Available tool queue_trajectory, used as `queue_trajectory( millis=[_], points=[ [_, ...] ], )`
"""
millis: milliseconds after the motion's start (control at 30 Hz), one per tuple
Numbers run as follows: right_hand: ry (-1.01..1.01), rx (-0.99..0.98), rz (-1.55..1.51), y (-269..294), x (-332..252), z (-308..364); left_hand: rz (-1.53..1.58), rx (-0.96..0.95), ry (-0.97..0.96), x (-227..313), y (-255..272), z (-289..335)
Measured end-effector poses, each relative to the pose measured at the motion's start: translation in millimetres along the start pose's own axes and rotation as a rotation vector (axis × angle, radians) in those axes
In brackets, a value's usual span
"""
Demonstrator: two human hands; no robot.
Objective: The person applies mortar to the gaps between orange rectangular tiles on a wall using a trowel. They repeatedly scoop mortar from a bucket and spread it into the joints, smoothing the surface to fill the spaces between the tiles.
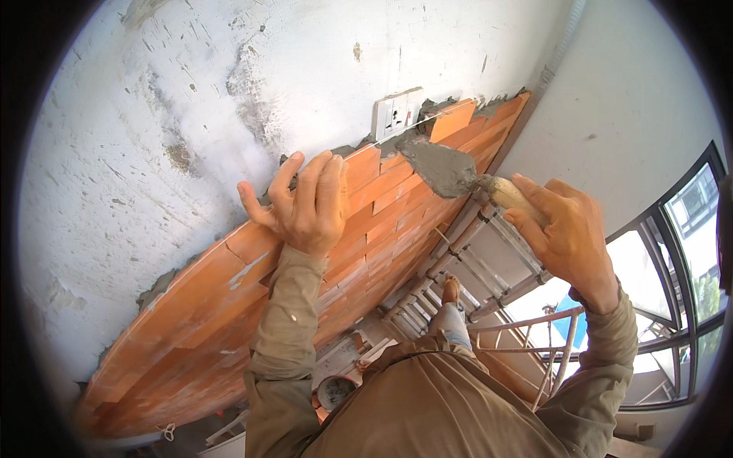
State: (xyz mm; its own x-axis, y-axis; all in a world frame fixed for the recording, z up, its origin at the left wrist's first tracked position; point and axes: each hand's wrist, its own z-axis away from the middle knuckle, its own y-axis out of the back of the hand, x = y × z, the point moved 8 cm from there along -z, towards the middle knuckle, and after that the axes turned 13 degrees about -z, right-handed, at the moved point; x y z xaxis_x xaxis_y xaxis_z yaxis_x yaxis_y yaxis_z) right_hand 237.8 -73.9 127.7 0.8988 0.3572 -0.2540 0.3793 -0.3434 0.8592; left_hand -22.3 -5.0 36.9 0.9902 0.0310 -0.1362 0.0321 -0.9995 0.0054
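A wall faced with thin orange brick tiles slants across the view, with grey mortar showing along its top edge. My left hand rests at that top edge, its fingers spread and the fingertips bent over the tiles; what lies under the palm is hidden. In my right hand is a trowel, gripped by its pale wooden handle. Grey mortar coats its blade, which reaches the top course near the socket. Beyond the blade, one tile stands higher than its neighbours.
A white double socket plate sits just above the tiles on a rough white wall. Below are metal scaffold rails and my foot. A mortar bucket stands lower down; a dark-framed window is at right.
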Motion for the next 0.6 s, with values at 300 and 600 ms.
queue_trajectory(
  millis=[300, 600],
  points=[
    [0.010, 0.059, 0.012, -5, 8, 11, 0.011, 0.005, -0.007, 1, -1, 0],
    [0.021, 0.038, -0.021, -6, 9, 5, 0.003, -0.012, -0.010, 1, -1, -2]
  ],
)
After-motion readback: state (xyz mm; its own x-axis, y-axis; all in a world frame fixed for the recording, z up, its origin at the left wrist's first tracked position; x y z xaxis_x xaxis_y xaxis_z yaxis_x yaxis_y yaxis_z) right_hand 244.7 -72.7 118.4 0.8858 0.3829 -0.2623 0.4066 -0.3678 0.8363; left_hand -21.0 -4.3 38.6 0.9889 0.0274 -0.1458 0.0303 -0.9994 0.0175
